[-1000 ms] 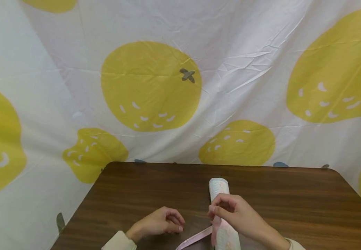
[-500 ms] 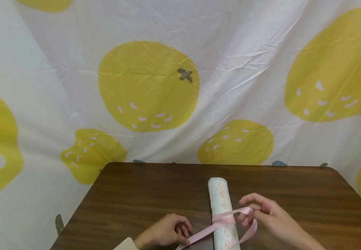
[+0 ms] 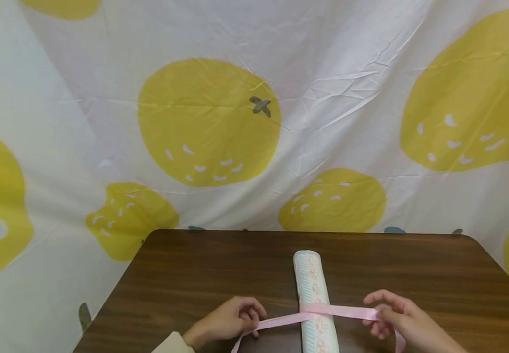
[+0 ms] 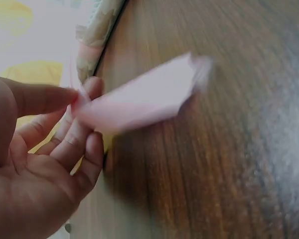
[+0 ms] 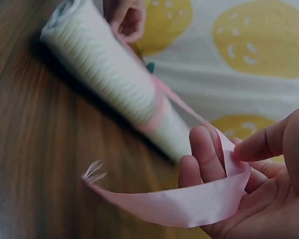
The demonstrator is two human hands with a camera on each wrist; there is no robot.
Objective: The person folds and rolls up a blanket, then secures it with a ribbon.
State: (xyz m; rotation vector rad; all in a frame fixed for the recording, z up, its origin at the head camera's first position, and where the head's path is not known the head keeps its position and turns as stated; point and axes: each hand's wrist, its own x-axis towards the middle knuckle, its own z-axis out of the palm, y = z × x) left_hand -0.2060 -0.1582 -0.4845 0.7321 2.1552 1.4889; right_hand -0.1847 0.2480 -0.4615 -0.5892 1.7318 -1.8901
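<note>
A white roll, perhaps of cloth, with blue zigzag and orange flower patterns lies lengthwise on the table. Around its middle passes a pink ribbon, crossed on top with one end drawn out to each side. On the left, my left hand pinches one end between thumb and fingers; its blurred tail sticks out in the left wrist view. My right hand pinches the other end to the right of the roll. In the right wrist view that tail curls below the fingers and has a frayed tip.
The dark brown wood-grain table reaches back to a hanging white cloth printed with yellow fruit. Its rounded far corners show at left and right.
My right hand has moved right from over the roll, drawing the ribbon end straight out. My left hand has taken hold of the other end. The band around the roll looks straighter and flatter.
</note>
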